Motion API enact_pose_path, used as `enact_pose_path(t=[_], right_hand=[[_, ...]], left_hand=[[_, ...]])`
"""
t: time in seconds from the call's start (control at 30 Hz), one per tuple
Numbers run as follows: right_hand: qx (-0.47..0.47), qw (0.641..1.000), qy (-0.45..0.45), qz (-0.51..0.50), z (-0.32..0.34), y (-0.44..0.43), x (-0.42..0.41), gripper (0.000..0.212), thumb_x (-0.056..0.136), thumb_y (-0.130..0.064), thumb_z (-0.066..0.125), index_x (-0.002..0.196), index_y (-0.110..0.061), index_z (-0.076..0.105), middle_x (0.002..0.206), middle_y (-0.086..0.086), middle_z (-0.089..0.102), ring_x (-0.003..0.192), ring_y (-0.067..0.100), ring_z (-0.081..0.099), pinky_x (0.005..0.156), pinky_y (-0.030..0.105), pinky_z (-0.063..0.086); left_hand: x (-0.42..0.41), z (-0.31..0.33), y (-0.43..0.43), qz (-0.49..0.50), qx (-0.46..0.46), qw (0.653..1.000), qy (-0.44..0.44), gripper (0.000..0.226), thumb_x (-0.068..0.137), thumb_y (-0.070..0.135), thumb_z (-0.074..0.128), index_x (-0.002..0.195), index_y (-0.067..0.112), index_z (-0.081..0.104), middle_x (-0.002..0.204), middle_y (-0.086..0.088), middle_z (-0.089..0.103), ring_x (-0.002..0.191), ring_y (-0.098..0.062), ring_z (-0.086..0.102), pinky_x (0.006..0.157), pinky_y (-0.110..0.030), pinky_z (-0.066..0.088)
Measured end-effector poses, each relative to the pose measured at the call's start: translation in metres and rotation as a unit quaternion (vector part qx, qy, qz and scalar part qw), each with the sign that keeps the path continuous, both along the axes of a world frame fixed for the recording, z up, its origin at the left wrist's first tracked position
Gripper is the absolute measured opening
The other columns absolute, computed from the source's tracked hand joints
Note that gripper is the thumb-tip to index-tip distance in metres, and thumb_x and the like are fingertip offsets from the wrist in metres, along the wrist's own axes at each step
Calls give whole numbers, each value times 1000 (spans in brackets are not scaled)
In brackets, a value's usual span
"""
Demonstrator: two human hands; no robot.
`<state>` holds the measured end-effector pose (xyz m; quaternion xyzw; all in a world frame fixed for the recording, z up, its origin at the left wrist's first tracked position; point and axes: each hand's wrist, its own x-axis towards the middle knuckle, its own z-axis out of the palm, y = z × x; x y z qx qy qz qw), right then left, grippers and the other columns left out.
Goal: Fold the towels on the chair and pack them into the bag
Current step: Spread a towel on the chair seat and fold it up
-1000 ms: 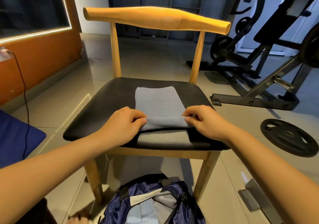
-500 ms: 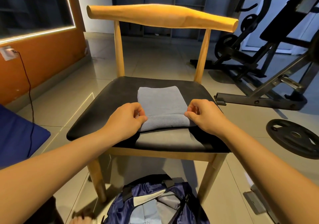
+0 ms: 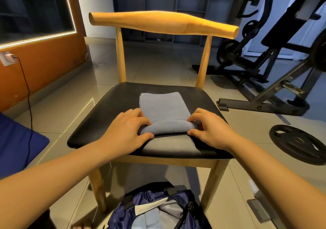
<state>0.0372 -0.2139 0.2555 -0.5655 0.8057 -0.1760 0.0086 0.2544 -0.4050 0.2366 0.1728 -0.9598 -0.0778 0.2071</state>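
A grey-blue towel lies as a narrow strip on the black seat of a wooden chair. Its near end is rolled up into a thick roll. My left hand grips the roll's left end and my right hand grips its right end. A glossy reflection of the towel shows on the seat in front of the roll. An open navy bag sits on the floor below the chair's front edge, with light grey-blue fabric visible inside.
A black weight plate lies on the tiled floor to the right, with a weight bench frame behind it. A blue mat and a black cable are on the left by the orange wall.
Both hands have rolled the towel's near end farther away from me across the seat. The roll has grown thicker and the flat part shorter. The camera moved closer.
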Motion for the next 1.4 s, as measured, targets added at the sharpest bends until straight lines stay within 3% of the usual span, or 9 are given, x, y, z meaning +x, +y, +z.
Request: enact_pose_path(t=[0.2,0.37,0.47,0.57,0.67,0.83,1.03,1.23,1.4], right_hand=[[44,997,-65,-2,14,3,2,27,97,-40,64,114,-21,70,100,-9,62,87,12,58,72,21,46],[61,981,-182,-9,21,4,-1,26,100,-36,62,93,-14,74,83,9,69,64,10,56,65,25,49],[41,978,-202,-28,19,-1,-3,25,100,-33,63,89,-12,72,74,5,67,55,9,53,60,27,48],[-19,976,-204,-73,12,-8,-4,19,94,-36,70,93,-18,63,78,2,69,59,12,61,60,28,49],[-80,980,-145,-109,5,-14,-3,22,90,-38,75,86,-22,60,77,-4,64,70,13,60,62,27,46],[-104,992,-28,-61,2,-13,10,8,95,-32,69,94,-24,70,95,-11,60,83,9,56,73,23,47],[-27,1000,-14,-4,3,-1,3,30,85,-46,76,107,-34,60,101,-18,59,82,2,55,70,24,45],[12,991,-137,-1,16,-1,-1,16,92,-37,73,105,-31,66,99,-9,67,83,10,63,71,23,48],[71,971,-230,1,31,2,-1,9,98,-24,67,98,-19,73,80,1,72,61,8,60,56,18,46]], left_hand=[[1,11,-4,33,89,995,-16,34,88,59,64,101,30,77,97,10,60,93,-12,54,80,-34,52],[-2,28,-7,52,255,963,-61,49,93,53,63,79,7,73,78,-22,58,65,-25,56,59,-26,41],[-6,25,-10,82,299,948,-79,55,95,56,58,65,10,60,61,-11,43,57,-20,45,55,-26,35],[-13,21,-16,126,285,947,-76,59,89,60,64,59,12,52,50,0,39,51,-14,44,54,-28,37],[-17,16,-21,140,253,957,-2,45,83,58,73,76,14,65,72,0,65,69,-15,62,68,-35,56],[-15,11,-12,63,128,985,95,22,87,48,74,82,26,76,79,13,67,76,-8,61,73,-37,57],[-5,14,-17,5,26,999,-30,50,78,67,72,115,33,72,100,18,63,90,-6,54,77,-25,50],[-2,31,-22,-21,265,963,-36,14,89,42,74,90,30,79,79,-2,72,76,-21,64,70,-32,51],[-7,36,-27,27,351,934,-65,24,95,37,69,79,24,79,62,14,65,65,-5,56,73,-25,46]])
